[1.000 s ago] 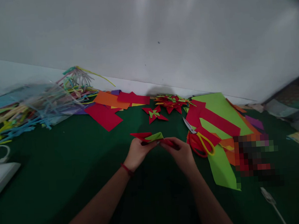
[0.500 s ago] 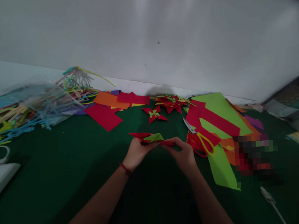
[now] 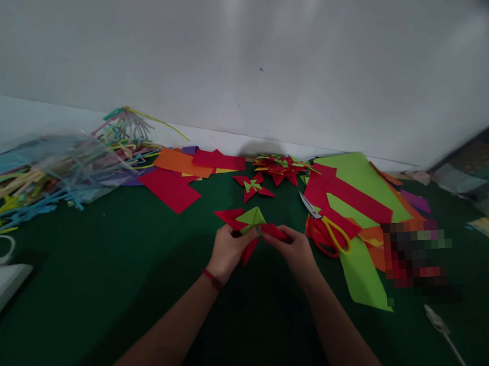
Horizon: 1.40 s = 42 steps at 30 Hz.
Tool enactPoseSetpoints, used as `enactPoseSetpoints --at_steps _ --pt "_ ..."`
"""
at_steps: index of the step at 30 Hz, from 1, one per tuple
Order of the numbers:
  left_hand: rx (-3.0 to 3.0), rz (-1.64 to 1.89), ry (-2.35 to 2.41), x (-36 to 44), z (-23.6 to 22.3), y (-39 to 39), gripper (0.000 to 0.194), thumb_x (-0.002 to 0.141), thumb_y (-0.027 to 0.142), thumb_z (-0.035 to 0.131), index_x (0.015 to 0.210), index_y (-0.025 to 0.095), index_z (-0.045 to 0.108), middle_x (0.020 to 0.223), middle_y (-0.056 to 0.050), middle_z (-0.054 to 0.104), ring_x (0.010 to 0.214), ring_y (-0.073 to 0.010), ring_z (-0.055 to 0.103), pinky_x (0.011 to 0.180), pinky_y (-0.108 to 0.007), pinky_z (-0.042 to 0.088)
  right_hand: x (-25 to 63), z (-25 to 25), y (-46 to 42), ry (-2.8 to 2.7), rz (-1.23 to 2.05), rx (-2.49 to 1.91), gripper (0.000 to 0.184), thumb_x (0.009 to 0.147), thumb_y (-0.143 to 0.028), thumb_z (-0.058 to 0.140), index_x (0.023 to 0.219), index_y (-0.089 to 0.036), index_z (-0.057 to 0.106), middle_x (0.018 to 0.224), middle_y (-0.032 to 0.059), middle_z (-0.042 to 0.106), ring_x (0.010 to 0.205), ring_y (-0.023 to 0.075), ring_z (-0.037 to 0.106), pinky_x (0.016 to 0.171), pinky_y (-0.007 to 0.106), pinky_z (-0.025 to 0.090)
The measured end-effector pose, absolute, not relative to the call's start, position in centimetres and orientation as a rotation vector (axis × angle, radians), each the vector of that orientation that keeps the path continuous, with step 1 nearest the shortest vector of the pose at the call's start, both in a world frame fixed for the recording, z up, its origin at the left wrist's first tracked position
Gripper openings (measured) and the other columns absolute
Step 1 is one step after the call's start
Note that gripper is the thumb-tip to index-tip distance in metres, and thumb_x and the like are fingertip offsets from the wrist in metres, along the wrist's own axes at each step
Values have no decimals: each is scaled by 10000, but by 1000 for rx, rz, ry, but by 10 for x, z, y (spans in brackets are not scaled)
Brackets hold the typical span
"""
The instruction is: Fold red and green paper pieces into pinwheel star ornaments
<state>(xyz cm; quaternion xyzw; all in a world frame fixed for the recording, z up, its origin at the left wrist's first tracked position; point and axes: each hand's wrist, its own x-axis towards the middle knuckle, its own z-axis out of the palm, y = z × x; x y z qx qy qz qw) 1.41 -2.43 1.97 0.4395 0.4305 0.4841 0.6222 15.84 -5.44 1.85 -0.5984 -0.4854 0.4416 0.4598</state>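
A folded red and green paper star [image 3: 250, 217] is held between both hands above the green table. My left hand [image 3: 229, 250] pinches its left side, thumb on top near the centre. At the right point, my right hand [image 3: 293, 249] grips a red flap with thumb and fingers. One red tip sticks out to the left and another points down toward me; parts of the star are covered by fingers. Just beyond the hands lies a similar flat paper star [image 3: 253, 186], and behind it a pile of such stars [image 3: 280, 168].
Scissors [image 3: 334, 234] with yellow and red handles rest on coloured paper sheets [image 3: 352, 176] at right. Red and orange paper pieces [image 3: 170, 192] lie back left, beside pipe cleaners [image 3: 61, 172] in clear plastic. A white cable [image 3: 439, 323] lies front right, a white device [image 3: 4, 286] far left.
The held star has tilted toward the camera, so its green centre and a lower red tip now show. My left hand has turned slightly with it. Both hands keep their grip.
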Motion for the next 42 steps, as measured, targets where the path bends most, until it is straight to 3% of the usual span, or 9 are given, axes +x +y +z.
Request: enactPoseSetpoints --at_steps 8,14,18,28,34,42 --pt "975 1068 958 15 18 -25 309 639 317 682 866 110 653 882 -101 678 834 -225 617 724 -309 472 160 23 -55 -1246 1106 -1504 254 652 -412 646 722 -169 619 625 -17 563 584 127 497 514 223 360" --pt "962 1149 1062 15 13 -24 290 616 315 696 834 125 667 850 -78 688 816 -218 624 714 -296 478 154 22 -57 -1295 1053 -1513 281 663 -426 633 789 -176 619 676 -13 582 633 142 517 554 232 379" --pt "982 1130 1105 16 13 -24 289 613 331 695 817 129 670 831 -77 691 791 -217 629 680 -293 486 152 24 -58 -1264 1071 -1487 301 735 -466 539 802 -183 620 711 3 603 661 155 543 564 237 402" --pt "955 1105 1079 20 8 -27 328 610 326 702 860 119 657 855 -80 681 809 -210 619 704 -296 481 146 21 -59 -1360 838 -1507 290 800 -425 467 673 -180 557 580 -30 496 534 112 456 485 216 339" --pt "955 1025 1128 19 15 -27 269 572 297 722 771 124 668 778 -59 688 714 -186 627 640 -272 486 148 24 -60 -1439 893 -1471 275 832 -422 415 760 -198 557 591 -28 544 536 126 518 504 225 376" --pt "920 1030 1146 20 11 -26 283 555 275 730 779 115 666 786 -69 686 721 -190 627 645 -276 484 141 14 -60 -1368 823 -1464 272 839 -399 412 699 -199 534 481 -53 458 432 97 442 443 208 325"
